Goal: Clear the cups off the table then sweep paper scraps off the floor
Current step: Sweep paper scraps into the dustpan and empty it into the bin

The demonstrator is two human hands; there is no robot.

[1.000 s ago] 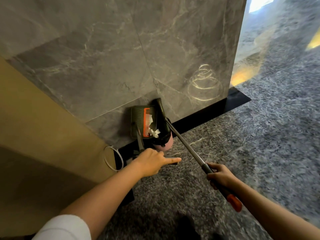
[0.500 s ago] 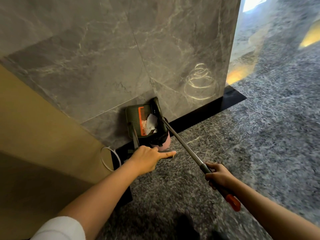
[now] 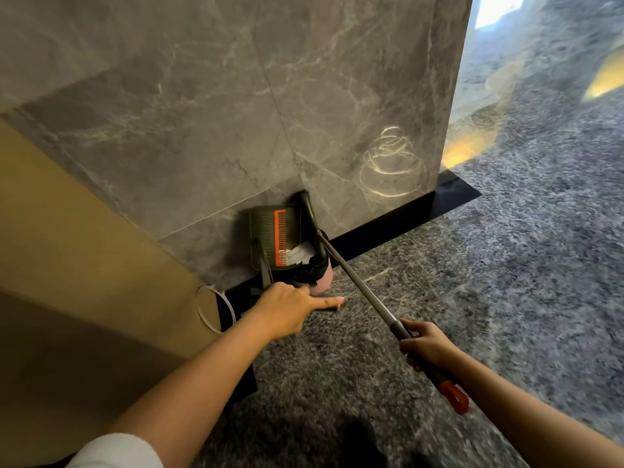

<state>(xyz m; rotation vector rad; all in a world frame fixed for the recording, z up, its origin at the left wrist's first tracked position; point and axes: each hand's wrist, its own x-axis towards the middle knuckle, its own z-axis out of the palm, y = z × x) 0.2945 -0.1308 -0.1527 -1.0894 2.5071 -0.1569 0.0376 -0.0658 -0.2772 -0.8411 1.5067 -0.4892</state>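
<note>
The paper scraps [image 3: 297, 255] are sitting at the low edge of the dustpan [image 3: 263, 231], white bits bunching up right beside the orange comb strip [image 3: 279, 238] and hanging over the mouth of the little pink bin [image 3: 322, 280]. The dustpan is standing nearly upright with its back against the grey marble wall [image 3: 236, 113], and the bin, with a black liner [image 3: 309, 270] in it, is sitting just below it on the floor.

The left hand [image 3: 287, 309] is reaching in from below and gripping the dustpan's handle. Most of the fingers are curling around it, but the index finger is sticking straight out to the right, just in front of the bin.

The right hand [image 3: 425, 342] is wrapping tight around the broom pole [image 3: 358, 282], close to its red end cap [image 3: 454, 396]. The pole is running up diagonally to the bin's rim, and the dark broom head is leaning on the wall just right of the dustpan.

Further out, a black skirting strip [image 3: 405, 217] is running along the wall's foot, a white cable loop [image 3: 209, 309] is hanging by the tan panel [image 3: 67, 231], and the speckled grey floor [image 3: 506, 265] is catching some yellow light.
</note>
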